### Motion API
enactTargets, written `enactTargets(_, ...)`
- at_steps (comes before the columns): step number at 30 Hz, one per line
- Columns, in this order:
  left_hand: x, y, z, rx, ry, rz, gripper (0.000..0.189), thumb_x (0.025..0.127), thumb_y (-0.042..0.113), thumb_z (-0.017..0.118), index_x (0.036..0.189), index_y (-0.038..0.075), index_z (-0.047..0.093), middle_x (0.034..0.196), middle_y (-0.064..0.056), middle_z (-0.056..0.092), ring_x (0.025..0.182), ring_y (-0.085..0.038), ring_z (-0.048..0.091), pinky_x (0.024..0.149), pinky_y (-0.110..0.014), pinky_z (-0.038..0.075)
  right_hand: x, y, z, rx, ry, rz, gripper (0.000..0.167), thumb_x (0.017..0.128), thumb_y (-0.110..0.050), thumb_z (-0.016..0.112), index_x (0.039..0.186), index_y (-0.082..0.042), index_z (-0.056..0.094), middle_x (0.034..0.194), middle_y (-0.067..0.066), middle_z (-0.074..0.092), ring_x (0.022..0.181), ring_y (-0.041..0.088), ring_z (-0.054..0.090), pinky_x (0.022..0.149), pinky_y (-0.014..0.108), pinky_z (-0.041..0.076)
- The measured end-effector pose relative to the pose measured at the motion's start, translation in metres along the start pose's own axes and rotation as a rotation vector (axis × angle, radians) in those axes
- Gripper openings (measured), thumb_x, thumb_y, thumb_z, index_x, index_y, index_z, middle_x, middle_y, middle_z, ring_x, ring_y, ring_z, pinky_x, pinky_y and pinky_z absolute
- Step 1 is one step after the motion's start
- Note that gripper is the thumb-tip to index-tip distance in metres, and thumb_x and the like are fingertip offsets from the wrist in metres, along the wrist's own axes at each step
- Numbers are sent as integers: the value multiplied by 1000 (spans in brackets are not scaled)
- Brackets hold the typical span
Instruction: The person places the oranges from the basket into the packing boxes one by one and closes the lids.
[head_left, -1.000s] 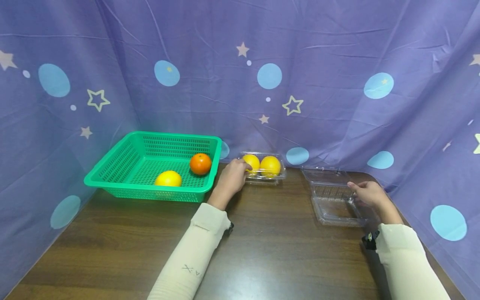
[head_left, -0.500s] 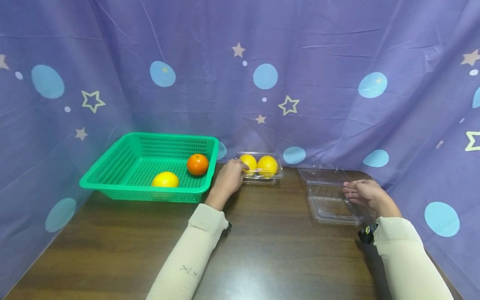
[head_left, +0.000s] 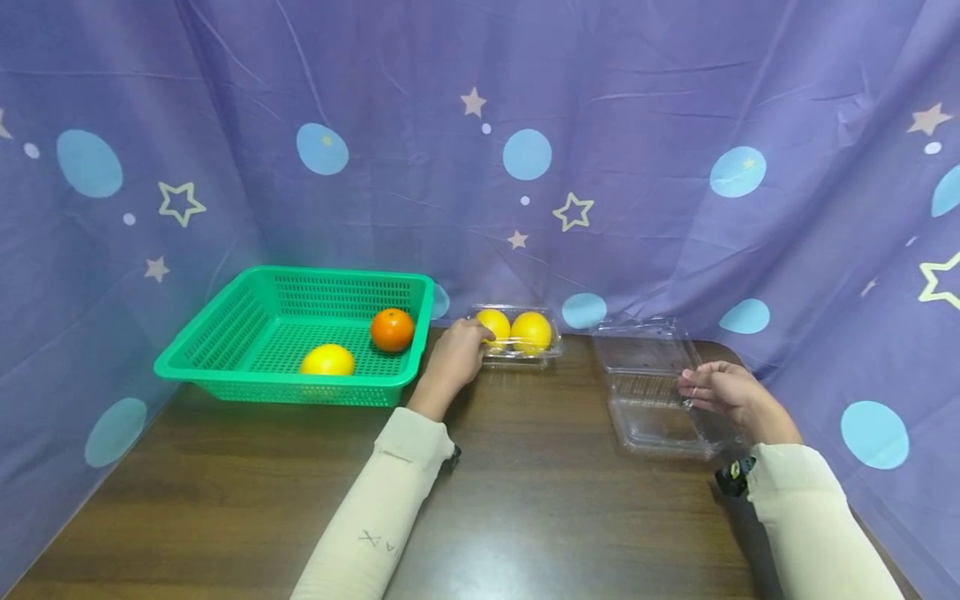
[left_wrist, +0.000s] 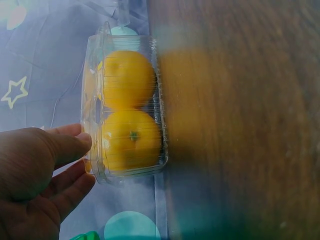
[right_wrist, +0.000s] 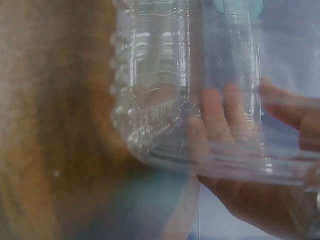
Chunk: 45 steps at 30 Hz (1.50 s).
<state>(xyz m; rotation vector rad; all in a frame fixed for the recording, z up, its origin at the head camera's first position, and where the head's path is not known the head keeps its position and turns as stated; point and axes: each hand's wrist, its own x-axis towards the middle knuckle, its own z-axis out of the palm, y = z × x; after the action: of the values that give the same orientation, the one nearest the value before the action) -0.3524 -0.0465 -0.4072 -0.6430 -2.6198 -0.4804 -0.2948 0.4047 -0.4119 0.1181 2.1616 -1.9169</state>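
Observation:
In the head view my left hand [head_left: 453, 358] is at the left end of a clear plastic clamshell box [head_left: 557, 343]. Thumb and fingers pinch its rim in the left wrist view. Two yellow oranges [left_wrist: 131, 140] sit side by side inside, one showing a small green stem end. At the right, my right hand [head_left: 738, 400] is beside a second clear clamshell box [head_left: 656, 429], its lid folded back towards the curtain. The right wrist view shows the straight fingers [right_wrist: 215, 115] through the clear plastic, with the thumb spread apart near the box's edge.
A green slotted plastic basket [head_left: 281, 379] stands on the left, holding one yellow orange [head_left: 327, 360] and one deep-orange fruit [head_left: 392, 330]. A purple curtain [head_left: 420, 167] with stars and blue dots hangs behind the brown wooden table [head_left: 510, 500].
The right-hand box has shifted slightly towards me and its lid stands a little higher. My right fingers have spread out and moved slightly left. The left hand keeps its pinch. The view has turned slightly.

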Motion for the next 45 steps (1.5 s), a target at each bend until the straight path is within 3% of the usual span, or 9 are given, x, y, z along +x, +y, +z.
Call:
enactTargets(5, -1, -2, 0, 3, 1, -5, 18, 91, 5, 74, 108, 10, 81, 112, -7, 74, 105, -29, 66, 93, -42, 55, -4, 4, 6, 73, 15, -20, 15, 104, -4, 55, 97, -9, 42, 89, -2, 76, 87, 12, 74, 79, 31, 60)
enactTargets(11, -2, -2, 2, 9, 0, -5, 18, 91, 4, 74, 107, 10, 81, 114, -7, 74, 106, -30, 67, 93, -42, 55, -8, 8, 8, 79, 12, -67, 17, 103, -1, 54, 93, -9, 43, 91, 1, 76, 89, 13, 74, 82, 31, 59)
enactTargets(16, -1, -1, 3, 6, 9, 3, 19, 91, 3, 73, 107, 10, 81, 113, -8, 74, 106, -30, 67, 94, -42, 55, -7, 16, 6, 88, 8, -130, 13, 105, 0, 49, 98, -7, 40, 92, 1, 75, 90, 12, 74, 82, 29, 59)
enactTargets(22, -2, 0, 3, 8, -6, 5, 20, 91, 2, 72, 106, 11, 81, 111, -8, 75, 104, -30, 68, 90, -43, 57, -7, 22, 9, 159, 31, -141, 12, 107, -1, 46, 103, -7, 37, 91, 1, 74, 88, 14, 74, 81, 31, 60)
enactTargets(29, -1, 0, 1, -4, 7, -4, 20, 90, 2, 74, 107, 10, 81, 111, -8, 74, 105, -31, 67, 90, -45, 56, -9, 15, 19, 212, 61, -179, 13, 106, 2, 47, 102, -6, 37, 90, 2, 74, 88, 15, 74, 85, 32, 60)
enactTargets(45, 0, 0, 1, -8, 12, -3, 18, 91, 3, 74, 107, 10, 81, 113, -7, 74, 106, -31, 67, 90, -45, 57, -8, -1, 50, 276, 36, -204, 13, 105, 4, 47, 101, -4, 37, 91, 5, 72, 89, 16, 74, 89, 33, 59)
